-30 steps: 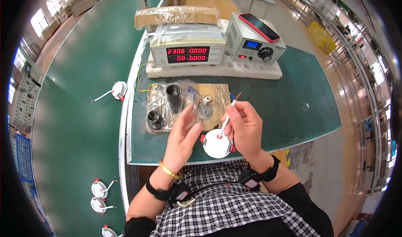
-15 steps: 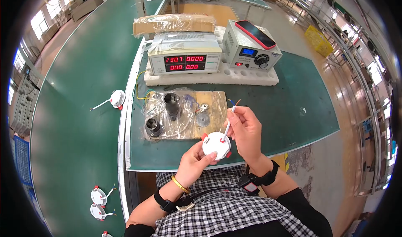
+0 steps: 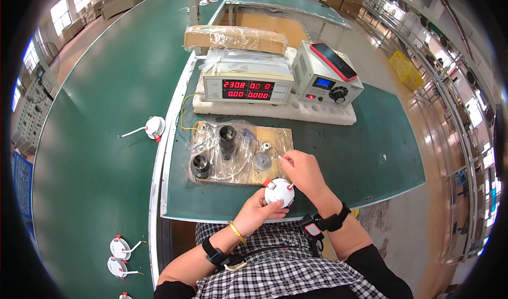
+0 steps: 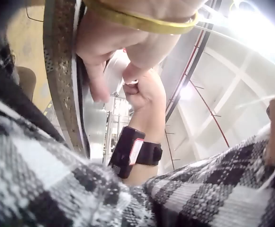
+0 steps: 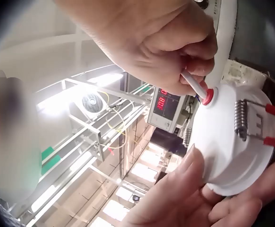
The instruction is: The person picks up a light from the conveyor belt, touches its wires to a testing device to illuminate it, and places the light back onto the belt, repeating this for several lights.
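A round white downlight (image 3: 280,194) with red-tipped spring clips is gripped by my left hand (image 3: 257,210) near the table's front edge. In the right wrist view the thumb and fingers of that hand hold the downlight (image 5: 227,142) by its rim. My right hand (image 3: 304,173) pinches the white cable (image 5: 193,82) that leaves the lamp through a red grommet. The cable's wire end points left from the fingertips, close to a round metal disc (image 3: 263,161) on a wooden board (image 3: 286,140). Above the disc on that board sits a small metal round fitting (image 3: 266,146).
Two black sockets, one upright (image 3: 227,140) and one lower (image 3: 200,166), stand on the board under plastic film. Behind are a meter with red digits (image 3: 248,89) and a grey power box (image 3: 325,85) carrying a phone (image 3: 334,61). Another downlight (image 3: 155,128) lies left.
My left hand has come in and taken hold of the downlight. The right hand has turned the cable end from pointing up to pointing left, over the board's disc.
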Motion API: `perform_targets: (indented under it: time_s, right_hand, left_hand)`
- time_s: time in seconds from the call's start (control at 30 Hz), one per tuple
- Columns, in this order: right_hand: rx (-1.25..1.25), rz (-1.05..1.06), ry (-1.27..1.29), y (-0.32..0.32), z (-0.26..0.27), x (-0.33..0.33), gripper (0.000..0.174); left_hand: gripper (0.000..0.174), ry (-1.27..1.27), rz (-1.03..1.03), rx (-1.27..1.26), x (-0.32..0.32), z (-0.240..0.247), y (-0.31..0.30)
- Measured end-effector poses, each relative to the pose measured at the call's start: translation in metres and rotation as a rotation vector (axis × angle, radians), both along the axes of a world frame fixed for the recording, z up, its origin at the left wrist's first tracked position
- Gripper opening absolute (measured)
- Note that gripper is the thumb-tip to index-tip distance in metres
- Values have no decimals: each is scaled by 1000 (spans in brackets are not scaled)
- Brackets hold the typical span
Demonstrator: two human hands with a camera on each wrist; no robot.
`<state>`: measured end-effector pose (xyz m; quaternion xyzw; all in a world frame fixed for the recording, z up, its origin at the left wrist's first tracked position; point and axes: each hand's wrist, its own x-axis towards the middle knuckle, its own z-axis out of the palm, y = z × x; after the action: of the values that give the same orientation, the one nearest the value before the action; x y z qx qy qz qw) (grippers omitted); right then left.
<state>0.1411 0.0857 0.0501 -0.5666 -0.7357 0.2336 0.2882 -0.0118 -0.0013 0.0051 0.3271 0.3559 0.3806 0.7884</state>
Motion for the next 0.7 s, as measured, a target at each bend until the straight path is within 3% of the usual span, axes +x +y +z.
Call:
perform_targets:
  time_s: [0.2,0.3,0.5,0.7]
  right_hand:
    - [-14,-14,-376,8,2,-14,19]
    - [14,-35,-446,11,-4,-18,21]
    - [32,-11,-457,13,-3,-21,22]
    - [36,-2,-463,10,1,-23,21]
  left_hand:
    - [41,-83,-11,-67,-4,0,2]
    - [41,-197,-12,-53,-5,-5,2]
    - [41,-359,44,-185,-7,-1,4]
    - [41,-318,19,-171,-6,-4,4]
